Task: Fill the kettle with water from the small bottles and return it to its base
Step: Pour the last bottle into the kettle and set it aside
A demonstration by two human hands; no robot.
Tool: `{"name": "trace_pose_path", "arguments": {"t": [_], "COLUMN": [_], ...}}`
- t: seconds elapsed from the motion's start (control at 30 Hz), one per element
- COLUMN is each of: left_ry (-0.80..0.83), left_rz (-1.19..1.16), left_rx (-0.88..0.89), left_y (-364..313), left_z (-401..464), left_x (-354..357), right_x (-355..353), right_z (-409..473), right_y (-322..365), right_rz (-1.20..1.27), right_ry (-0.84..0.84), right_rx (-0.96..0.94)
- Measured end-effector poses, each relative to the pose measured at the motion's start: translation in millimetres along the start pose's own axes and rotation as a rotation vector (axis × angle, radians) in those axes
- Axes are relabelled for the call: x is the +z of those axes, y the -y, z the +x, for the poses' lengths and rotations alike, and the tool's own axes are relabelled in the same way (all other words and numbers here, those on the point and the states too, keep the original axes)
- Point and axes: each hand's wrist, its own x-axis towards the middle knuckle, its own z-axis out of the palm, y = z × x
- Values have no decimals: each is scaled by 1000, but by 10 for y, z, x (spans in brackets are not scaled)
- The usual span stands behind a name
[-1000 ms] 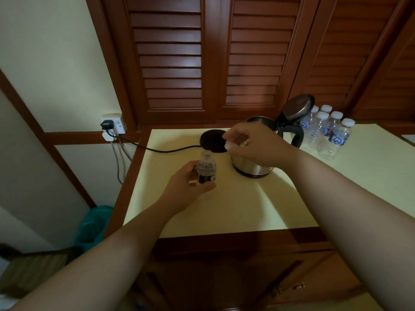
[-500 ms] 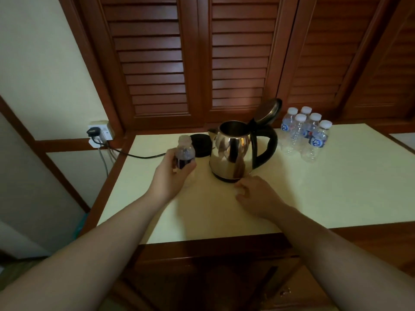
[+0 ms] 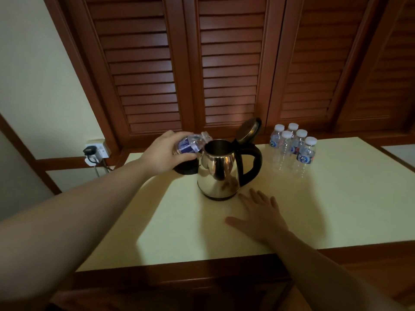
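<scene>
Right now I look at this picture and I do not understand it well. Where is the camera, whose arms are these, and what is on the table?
There is no machine here. The camera sits on a person's head and looks forward and down, so both arms are that person's own.

The left hand holds a small bottle with its fingers curled round it, tipped sideways with its mouth at the open top of the kettle. The kettle's lid stands up, open. The right hand lies flat on the table, holding nothing.

The kettle stands on the table, not on its black base, which lies partly hidden behind the left hand. Five more small bottles, caps on, stand to the right of the kettle.
</scene>
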Motion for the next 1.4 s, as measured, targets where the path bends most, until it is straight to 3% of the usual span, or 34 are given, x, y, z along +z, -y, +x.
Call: {"name": "trace_pose_path", "arguments": {"t": [0.27,0.6,1.4], "left_ry": [138,156,206], "left_rz": [273,464,631], "left_rx": [34,94,169], "left_y": [-145,-232,-367], "left_z": [264,408,483], "left_x": [-237,-494,-711], "right_x": [10,32,19], "right_z": [8,19,-7], "right_y": [-77,-94,-90], "right_rz": [-2,7,36], "right_ry": [-17,-43,-57], "right_rx": [-20,-31,-25]}}
